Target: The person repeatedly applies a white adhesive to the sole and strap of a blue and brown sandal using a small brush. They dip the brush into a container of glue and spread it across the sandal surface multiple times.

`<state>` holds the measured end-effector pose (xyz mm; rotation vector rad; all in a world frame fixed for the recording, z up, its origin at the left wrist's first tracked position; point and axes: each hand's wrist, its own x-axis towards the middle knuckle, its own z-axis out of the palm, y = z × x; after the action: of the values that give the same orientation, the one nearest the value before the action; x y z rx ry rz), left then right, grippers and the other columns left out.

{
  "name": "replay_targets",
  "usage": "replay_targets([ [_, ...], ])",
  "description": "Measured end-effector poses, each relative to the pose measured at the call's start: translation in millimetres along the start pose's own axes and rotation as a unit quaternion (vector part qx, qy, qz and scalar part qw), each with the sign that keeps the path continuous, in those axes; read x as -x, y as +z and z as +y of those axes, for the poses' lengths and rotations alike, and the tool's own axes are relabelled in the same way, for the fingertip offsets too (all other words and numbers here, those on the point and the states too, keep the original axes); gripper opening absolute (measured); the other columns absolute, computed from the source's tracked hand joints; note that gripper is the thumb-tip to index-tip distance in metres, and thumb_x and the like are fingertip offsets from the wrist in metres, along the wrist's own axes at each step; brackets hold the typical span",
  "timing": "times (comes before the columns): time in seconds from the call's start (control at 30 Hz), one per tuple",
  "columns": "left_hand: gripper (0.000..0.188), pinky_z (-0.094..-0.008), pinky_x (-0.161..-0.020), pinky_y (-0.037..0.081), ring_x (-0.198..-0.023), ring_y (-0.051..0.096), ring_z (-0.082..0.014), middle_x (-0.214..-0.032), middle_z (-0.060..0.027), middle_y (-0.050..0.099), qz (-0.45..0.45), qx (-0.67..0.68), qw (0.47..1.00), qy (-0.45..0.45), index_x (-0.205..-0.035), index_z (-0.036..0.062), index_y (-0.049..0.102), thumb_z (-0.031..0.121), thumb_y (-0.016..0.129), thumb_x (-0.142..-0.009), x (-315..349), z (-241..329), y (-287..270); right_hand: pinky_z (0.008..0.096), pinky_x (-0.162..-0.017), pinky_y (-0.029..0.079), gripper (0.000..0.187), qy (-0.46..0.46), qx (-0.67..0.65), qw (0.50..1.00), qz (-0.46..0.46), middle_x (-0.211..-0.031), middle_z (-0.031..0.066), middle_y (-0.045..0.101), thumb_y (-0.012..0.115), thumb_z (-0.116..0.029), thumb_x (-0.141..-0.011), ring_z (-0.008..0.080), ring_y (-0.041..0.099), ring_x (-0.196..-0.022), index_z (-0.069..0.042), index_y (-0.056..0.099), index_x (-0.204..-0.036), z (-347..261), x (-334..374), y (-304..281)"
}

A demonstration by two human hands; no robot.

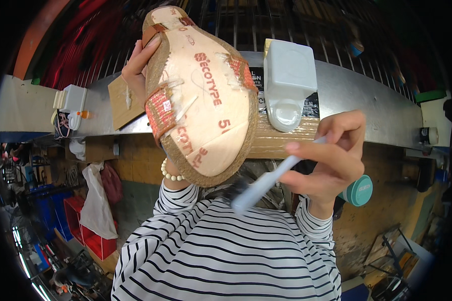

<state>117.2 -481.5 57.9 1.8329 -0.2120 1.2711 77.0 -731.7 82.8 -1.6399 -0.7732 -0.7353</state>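
Observation:
My left hand (pixel 138 65) grips an unfinished sandal (pixel 206 105) by its left edge, the underside turned up. That underside is a pale insole board with red print and a brown woven rim. Orange-red woven straps are folded over its edges, their ends frayed. The left palm and most of its fingers are hidden behind the sandal. My right hand (pixel 336 155) pinches the pale blue handle of a brush (pixel 268 183), slanted down to the left. Dark bristles at its lower end are blurred and apart from the sandal.
A white plastic container (pixel 291 65) stands on a taped cardboard box (pixel 273 143) beside the sandal. Metal roller bars (pixel 266 22) run behind the metal table (pixel 336 90). A brown board (pixel 120 103) and another white container (pixel 75 98) are at left, a green-lidded tub (pixel 359 190) at right.

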Motion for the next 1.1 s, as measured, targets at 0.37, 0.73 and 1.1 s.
replay_targets([
  [0.37, 0.053, -0.0393, -0.11, 0.039, -0.133, 0.044, -0.03, -0.138, -0.0196, 0.042, -0.016, 0.042, 0.999, -0.014, -0.127, 0.0066, 0.053, 0.019, 0.08, -0.083, -3.5, -9.6, 7.4, 0.0241, -0.06, 0.03, 0.047, 0.054, 0.058, 0.997, 0.003, -0.086, -0.0014, 0.038, 0.095, -0.028, -0.047, 0.0122, 0.04, -0.074, -0.018, 0.082, -0.091, 1.5, -4.1, -13.9],
  [0.73, 0.049, -0.04, -0.105, 0.045, -0.13, 0.05, -0.0325, -0.137, -0.0224, 0.043, -0.022, 0.12, 0.993, -0.011, -0.122, 0.0085, 0.055, 0.015, 0.082, -0.082, 4.7, 14.4, 16.5, 0.0259, -0.063, 0.033, 0.038, 0.081, 0.053, 0.995, -0.031, -0.088, 0.0004, 0.038, 0.091, -0.034, -0.057, 0.0143, 0.043, -0.075, -0.011, 0.081, -0.086, -3.4, -6.6, -22.9],
  [1.1, 0.033, -0.0413, -0.108, 0.047, -0.135, 0.045, -0.0345, -0.144, -0.0187, 0.035, -0.059, 0.253, 0.965, -0.03, -0.107, 0.0225, 0.059, 0.003, 0.073, -0.085, 12.7, 33.3, 34.3, 0.0273, -0.061, 0.034, 0.036, -0.003, 0.1, 0.995, -0.011, -0.083, 0.0001, 0.042, 0.092, -0.026, -0.053, 0.0149, 0.046, -0.076, -0.017, 0.082, -0.086, -3.3, -44.4, -19.0],
])
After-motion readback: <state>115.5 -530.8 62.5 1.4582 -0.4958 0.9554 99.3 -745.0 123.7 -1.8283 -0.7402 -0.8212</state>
